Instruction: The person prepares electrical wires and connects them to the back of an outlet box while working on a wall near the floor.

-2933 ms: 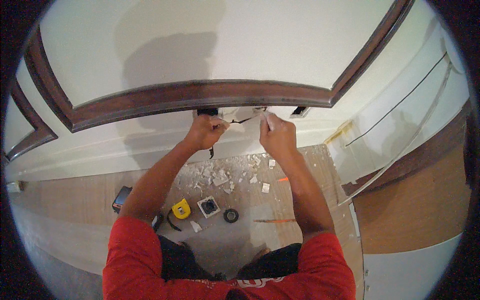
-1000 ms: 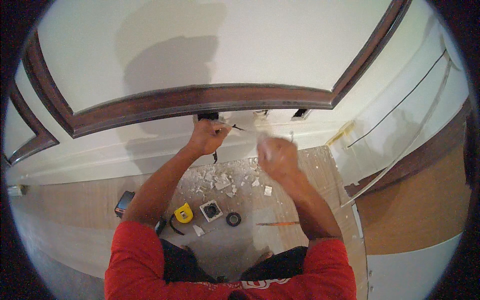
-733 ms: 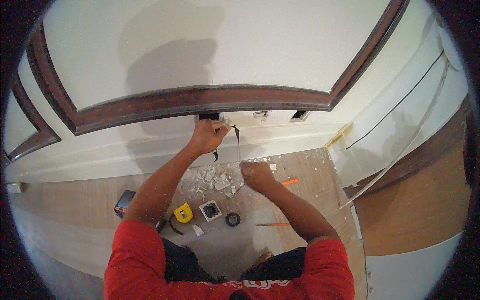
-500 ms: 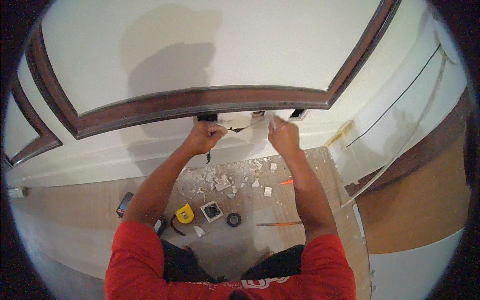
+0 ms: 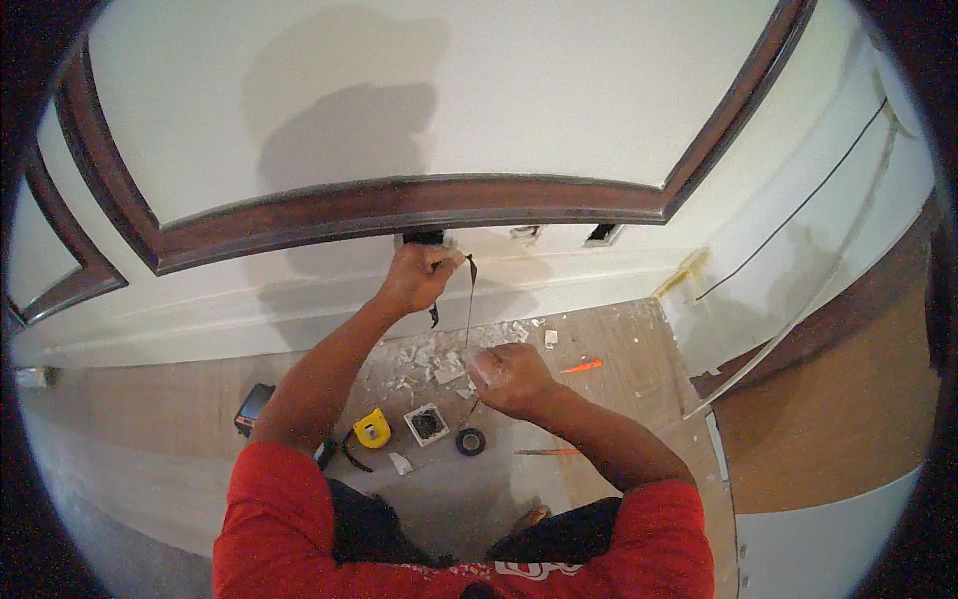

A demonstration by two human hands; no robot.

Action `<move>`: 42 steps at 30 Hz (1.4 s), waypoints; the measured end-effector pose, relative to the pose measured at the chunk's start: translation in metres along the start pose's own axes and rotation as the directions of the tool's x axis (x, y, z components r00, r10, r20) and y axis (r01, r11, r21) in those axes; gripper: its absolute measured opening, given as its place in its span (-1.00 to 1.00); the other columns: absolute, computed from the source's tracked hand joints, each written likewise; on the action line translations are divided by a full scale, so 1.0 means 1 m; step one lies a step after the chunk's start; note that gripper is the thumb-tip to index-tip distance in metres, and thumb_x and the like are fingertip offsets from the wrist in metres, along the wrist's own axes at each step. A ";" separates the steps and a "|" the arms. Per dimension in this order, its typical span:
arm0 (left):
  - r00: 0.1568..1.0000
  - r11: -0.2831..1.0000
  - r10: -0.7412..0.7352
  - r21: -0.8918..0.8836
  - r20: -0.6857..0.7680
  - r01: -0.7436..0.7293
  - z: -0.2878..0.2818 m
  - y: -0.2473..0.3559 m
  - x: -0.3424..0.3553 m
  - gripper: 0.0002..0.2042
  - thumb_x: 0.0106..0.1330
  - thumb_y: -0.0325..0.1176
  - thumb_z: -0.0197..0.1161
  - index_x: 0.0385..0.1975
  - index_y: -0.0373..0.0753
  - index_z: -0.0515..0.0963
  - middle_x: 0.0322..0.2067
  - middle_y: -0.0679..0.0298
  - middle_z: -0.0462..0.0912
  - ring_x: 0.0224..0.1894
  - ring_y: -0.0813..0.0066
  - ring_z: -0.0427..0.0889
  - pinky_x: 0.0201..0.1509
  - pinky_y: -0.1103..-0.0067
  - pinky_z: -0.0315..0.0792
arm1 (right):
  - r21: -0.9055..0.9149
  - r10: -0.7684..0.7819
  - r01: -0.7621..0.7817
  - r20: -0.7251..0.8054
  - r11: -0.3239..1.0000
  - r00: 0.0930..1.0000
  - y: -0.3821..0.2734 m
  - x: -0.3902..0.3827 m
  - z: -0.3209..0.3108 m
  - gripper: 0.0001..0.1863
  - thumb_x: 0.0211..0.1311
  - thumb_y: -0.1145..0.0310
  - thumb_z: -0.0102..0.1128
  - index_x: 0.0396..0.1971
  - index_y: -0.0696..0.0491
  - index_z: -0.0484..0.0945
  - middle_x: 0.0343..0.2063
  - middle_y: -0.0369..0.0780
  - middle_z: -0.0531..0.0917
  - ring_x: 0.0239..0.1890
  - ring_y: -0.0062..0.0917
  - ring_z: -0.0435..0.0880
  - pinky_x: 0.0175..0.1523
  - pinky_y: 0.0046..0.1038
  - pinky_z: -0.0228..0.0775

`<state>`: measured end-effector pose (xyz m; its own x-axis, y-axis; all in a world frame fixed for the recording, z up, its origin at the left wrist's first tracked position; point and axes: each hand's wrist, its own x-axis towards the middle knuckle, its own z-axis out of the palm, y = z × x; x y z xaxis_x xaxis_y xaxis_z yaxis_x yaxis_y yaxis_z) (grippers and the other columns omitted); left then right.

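Well, the left hand (image 5: 417, 278) pinches a black strip (image 5: 473, 273); the right hand (image 5: 512, 379) clasps it lower. Rubble (image 5: 447, 372) litters the floor (image 5: 190, 391) near its far edge.

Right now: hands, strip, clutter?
Left hand pinched at top of dark strip. Right hand closed lower. Strip strung between. White debris below.

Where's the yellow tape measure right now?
In the head view, the yellow tape measure lies on the floor, a bit left of centre, just left of the square white piece with a dark middle.
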<state>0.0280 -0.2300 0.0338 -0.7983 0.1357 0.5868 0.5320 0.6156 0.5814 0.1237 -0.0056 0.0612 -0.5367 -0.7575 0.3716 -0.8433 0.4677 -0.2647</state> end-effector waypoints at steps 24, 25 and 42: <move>0.993 0.996 0.074 0.037 0.092 -0.078 -0.005 -0.015 -0.008 -0.80 0.31 -0.27 0.18 -0.28 -0.24 0.68 -0.48 0.04 0.62 -0.41 0.12 0.61 -0.27 0.35 0.46 | 0.472 0.515 -0.427 -0.070 0.771 0.854 0.031 0.040 0.001 -0.80 0.33 0.36 0.08 -0.26 0.13 0.63 -0.67 -0.28 0.56 -0.63 -0.59 0.41 -0.47 -0.49 0.25; 0.986 0.986 0.166 0.005 0.026 -0.166 -0.002 -0.014 -0.008 -0.80 0.30 -0.28 0.19 -0.30 -0.24 0.69 -0.60 0.01 0.58 -0.54 0.11 0.58 -0.41 0.35 0.43 | 0.332 0.466 -0.397 -0.162 0.856 0.870 0.034 0.039 -0.007 -0.81 0.31 0.37 0.08 -0.32 0.14 0.64 -0.70 -0.25 0.54 -0.65 -0.59 0.41 -0.49 -0.47 0.23; 0.995 0.998 0.058 -0.045 0.083 -0.054 -0.008 -0.019 -0.011 -0.83 0.30 -0.32 0.21 -0.27 -0.22 0.68 -0.59 0.02 0.56 -0.52 0.22 0.58 -0.39 0.37 0.40 | 0.501 0.688 -0.540 -0.165 0.676 0.707 0.108 0.052 -0.018 -0.73 0.34 0.34 0.10 -0.39 0.22 0.68 -0.69 -0.35 0.49 -0.56 -0.68 0.37 -0.42 -0.51 0.24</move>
<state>0.0285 -0.2499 0.0208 -0.7868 0.2351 0.5707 0.5868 0.5719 0.5732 0.0046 0.0135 0.0682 -0.9638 -0.1391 0.2273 -0.2665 0.4972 -0.8257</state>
